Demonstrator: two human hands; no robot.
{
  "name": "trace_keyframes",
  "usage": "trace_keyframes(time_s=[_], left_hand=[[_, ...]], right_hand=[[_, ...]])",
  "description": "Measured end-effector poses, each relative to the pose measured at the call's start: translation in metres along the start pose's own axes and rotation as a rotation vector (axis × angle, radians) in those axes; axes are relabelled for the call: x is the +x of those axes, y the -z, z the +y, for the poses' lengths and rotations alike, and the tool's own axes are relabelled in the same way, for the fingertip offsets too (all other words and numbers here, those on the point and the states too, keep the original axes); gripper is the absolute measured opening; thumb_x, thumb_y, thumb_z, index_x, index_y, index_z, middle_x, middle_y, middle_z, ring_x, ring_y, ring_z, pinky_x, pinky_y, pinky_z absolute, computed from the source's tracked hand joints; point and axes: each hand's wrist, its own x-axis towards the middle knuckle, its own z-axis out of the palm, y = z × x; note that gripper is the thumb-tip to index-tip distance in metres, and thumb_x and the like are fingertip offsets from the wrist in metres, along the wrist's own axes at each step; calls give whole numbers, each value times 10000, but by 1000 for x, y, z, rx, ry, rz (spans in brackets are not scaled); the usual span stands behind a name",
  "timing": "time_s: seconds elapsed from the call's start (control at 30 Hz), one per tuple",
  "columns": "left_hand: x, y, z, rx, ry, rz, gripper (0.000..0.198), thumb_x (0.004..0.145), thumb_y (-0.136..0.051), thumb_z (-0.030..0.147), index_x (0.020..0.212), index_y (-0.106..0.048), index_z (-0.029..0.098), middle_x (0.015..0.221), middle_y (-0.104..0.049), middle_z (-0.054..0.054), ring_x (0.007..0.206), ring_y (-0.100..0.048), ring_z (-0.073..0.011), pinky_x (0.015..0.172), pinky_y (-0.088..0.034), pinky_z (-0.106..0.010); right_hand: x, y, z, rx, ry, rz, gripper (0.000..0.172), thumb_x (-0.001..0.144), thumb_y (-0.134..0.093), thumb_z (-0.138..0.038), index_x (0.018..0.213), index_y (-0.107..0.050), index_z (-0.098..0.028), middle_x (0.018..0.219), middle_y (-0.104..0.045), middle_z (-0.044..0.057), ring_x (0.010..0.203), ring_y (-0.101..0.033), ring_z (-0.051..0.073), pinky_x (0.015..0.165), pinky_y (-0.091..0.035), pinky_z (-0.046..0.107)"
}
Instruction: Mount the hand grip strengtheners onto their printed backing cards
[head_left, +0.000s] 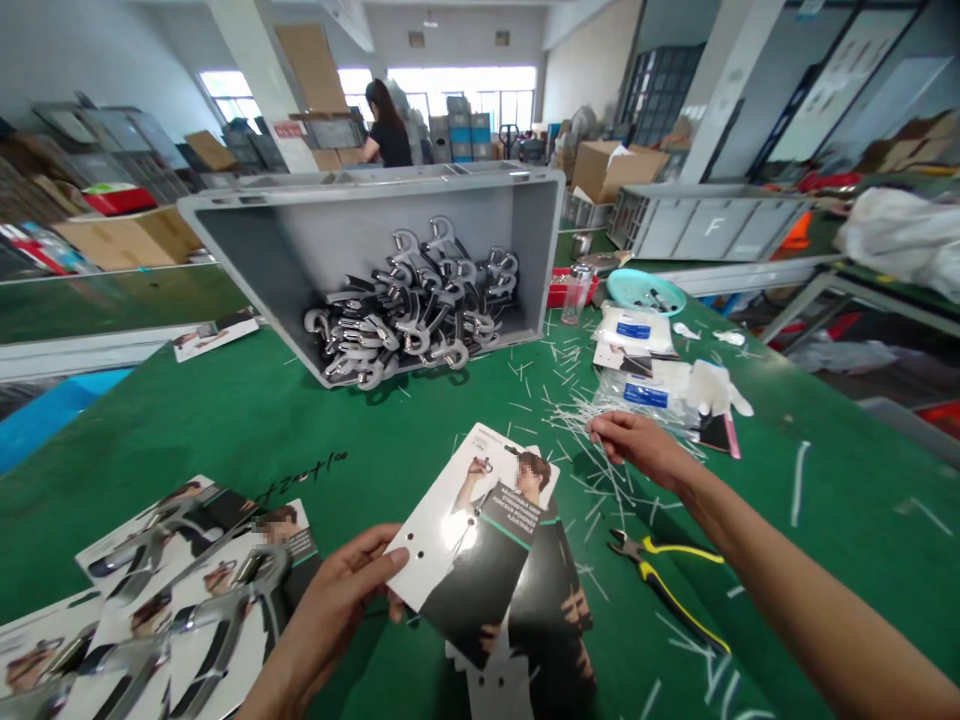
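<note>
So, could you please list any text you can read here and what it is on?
"F": on the grey crate at the back right.
Handwriting on the green table: not legible.
Print on the card in the left hand: too small.
Blue labels on the packets: blurred.

Glossy printed backing card, tilted above green table, beside scattered white ties

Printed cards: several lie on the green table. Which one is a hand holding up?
The printed card gripped at its lower-left corner by the left hand; it bears no metal gripper, unlike the finished cards lying flat at left.
</note>
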Motion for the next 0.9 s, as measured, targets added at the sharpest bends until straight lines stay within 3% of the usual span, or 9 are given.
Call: trace_keyframes(time_s=[0.23, 0.37, 0.47, 0.53, 0.67, 0.8, 0.9], left_hand=[[10, 1, -11, 85, 4, -88, 377, 769, -738, 398, 1052, -720, 150, 765, -691, -47, 573, -579, -143, 524, -485, -243], [8, 1, -13, 83, -14, -132, 362, 798, -714, 392, 1063, -711, 145, 775, -687, -48, 567, -571, -135, 532, -491, -246], [10, 6, -11, 113, -19, -186, 364, 825, -689, 382, 1089, -698, 132, 744, -680, -48, 549, -561, -132, 535, -486, -249], [14, 10, -7, 104, -52, -153, 360, 811, -705, 374, 1076, -701, 130, 744, -686, -47, 571, -576, -136, 555, -481, -244], [28, 16, 1, 14, -218, 119, 321, 740, -763, 359, 959, -718, 129, 843, -714, -57, 716, -625, -150, 632, -467, -212], [37, 10, 4, 77, -169, -60, 329, 713, -768, 377, 907, -721, 115, 715, -675, -28, 588, -576, -127, 548, -429, -215], [38, 4, 3, 130, -165, -143, 320, 712, -766, 373, 897, -726, 115, 710, -663, -19, 562, -555, -114, 533, -421, -216]], right_hand=[[-5, -27, -7, 200, -50, -80, 366, 799, -674, -520, 906, -665, -169, 804, -652, 18, 523, -461, 72, 497, -399, 225], [-4, -38, -15, 209, -43, -86, 330, 812, -672, -493, 885, -670, -171, 795, -647, 16, 526, -459, 77, 498, -385, 233], [-8, -42, -31, 168, 10, -88, 284, 835, -659, -471, 879, -671, -191, 784, -633, 4, 604, -501, 106, 582, -415, 254], [-12, -45, -45, 19, 121, -82, 253, 857, -640, -459, 886, -673, -210, 815, -640, 7, 713, -549, 143, 684, -437, 284], [-21, -64, -74, -409, 397, -101, 206, 920, -564, -406, 898, -669, -230, 887, -662, 36, 812, -592, 195, 743, -440, 322], [-29, -101, -96, -743, 679, -215, 182, 957, -507, -307, 918, -660, -217, 882, -634, 56, 802, -588, 194, 712, -438, 308], [-33, -127, -109, -956, 785, -293, 162, 959, -493, -222, 918, -648, -196, 902, -618, 66, 812, -583, 189, 664, -409, 279]])
